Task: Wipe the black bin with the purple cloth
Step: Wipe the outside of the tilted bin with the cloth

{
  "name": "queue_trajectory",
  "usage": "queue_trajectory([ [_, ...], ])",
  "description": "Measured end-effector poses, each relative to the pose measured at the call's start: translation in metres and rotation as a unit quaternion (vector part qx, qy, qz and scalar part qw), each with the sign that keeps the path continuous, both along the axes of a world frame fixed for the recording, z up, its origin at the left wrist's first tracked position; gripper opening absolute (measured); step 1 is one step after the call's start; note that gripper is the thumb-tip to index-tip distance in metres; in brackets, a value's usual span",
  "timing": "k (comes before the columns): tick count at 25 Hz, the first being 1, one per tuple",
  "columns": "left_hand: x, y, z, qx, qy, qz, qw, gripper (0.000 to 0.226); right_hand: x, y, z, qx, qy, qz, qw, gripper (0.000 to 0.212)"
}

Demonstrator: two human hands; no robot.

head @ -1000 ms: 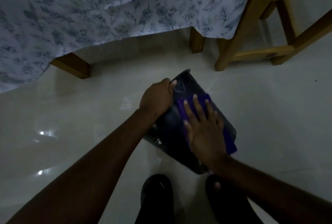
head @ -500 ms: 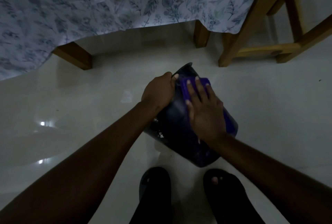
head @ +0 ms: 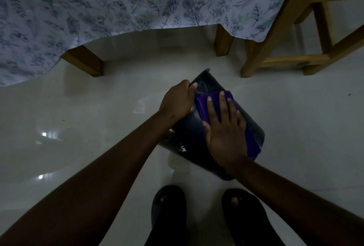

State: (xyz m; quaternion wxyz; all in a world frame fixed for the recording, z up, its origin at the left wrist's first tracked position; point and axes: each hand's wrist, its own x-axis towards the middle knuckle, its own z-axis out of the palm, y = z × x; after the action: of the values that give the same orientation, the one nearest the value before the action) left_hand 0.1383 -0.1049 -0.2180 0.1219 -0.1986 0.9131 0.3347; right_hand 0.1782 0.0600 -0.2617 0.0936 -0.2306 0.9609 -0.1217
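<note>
The black bin (head: pixel 189 135) lies tilted on its side on the pale floor, its mouth pointing away from me. My left hand (head: pixel 177 100) grips the bin's rim at the upper left. My right hand (head: pixel 224 127) lies flat with fingers spread, pressing the purple cloth (head: pixel 202 105) against the bin's upper side. The cloth shows beyond my fingertips and along the right edge of my hand. White specks mark the bin's lower left side.
A table with wooden legs (head: pixel 84 61) and a floral cloth (head: pixel 118 3) stands just beyond the bin. A wooden chair frame (head: pixel 275 48) is at the upper right. My two feet in dark sandals (head: pixel 169 212) stand close below the bin on the glossy floor (head: pixel 78 117).
My right hand slid the purple cloth up the bin toward its rim, then back down a little. My left hand kept its hold on the rim.
</note>
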Motion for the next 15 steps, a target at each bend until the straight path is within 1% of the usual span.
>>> queue_trajectory([
  [1,0.009,-0.006,0.004,0.058,0.0,0.018,0.998,0.026,-0.008,0.002,0.001,-0.005,0.0,0.002,1.0,0.06],
  [2,0.022,-0.011,0.005,0.096,0.002,0.024,0.995,0.024,-0.018,0.005,0.0,-0.013,0.0,0.002,1.0,0.059],
  [3,0.04,-0.016,0.002,0.107,0.003,0.02,0.994,0.026,-0.03,0.009,0.0,-0.022,-0.007,-0.002,1.0,0.058],
  [4,0.056,-0.017,0.001,0.1,0.006,0.019,0.995,0.029,-0.043,0.011,-0.001,-0.033,-0.014,-0.009,0.999,0.057],
  [6,0.068,-0.017,-0.005,0.043,0.034,0.036,0.998,0.035,-0.061,0.013,-0.003,-0.059,-0.033,-0.031,0.997,0.057],
  [8,0.052,-0.014,-0.004,-0.006,0.05,0.054,0.997,0.039,-0.049,0.014,0.0,-0.072,-0.047,-0.035,0.996,0.057],
  [9,0.04,-0.012,-0.002,-0.018,0.049,0.053,0.997,0.04,-0.029,0.014,0.001,-0.066,-0.041,-0.013,0.997,0.058],
  [11,0.022,-0.009,0.002,-0.02,0.043,0.042,0.998,0.04,0.015,0.015,0.008,-0.044,-0.016,0.04,0.998,0.058],
  [12,0.016,-0.008,0.002,-0.009,0.041,0.034,0.999,0.039,0.015,0.013,0.007,-0.047,-0.002,0.048,0.998,0.057],
  [13,0.013,-0.008,0.003,0.005,0.04,0.023,0.999,0.037,0.0,0.01,0.005,-0.052,0.002,0.038,0.998,0.056],
  [15,0.01,-0.011,0.002,0.016,0.042,0.005,0.999,0.033,-0.054,-0.001,-0.001,-0.083,-0.06,-0.03,0.994,0.053],
])
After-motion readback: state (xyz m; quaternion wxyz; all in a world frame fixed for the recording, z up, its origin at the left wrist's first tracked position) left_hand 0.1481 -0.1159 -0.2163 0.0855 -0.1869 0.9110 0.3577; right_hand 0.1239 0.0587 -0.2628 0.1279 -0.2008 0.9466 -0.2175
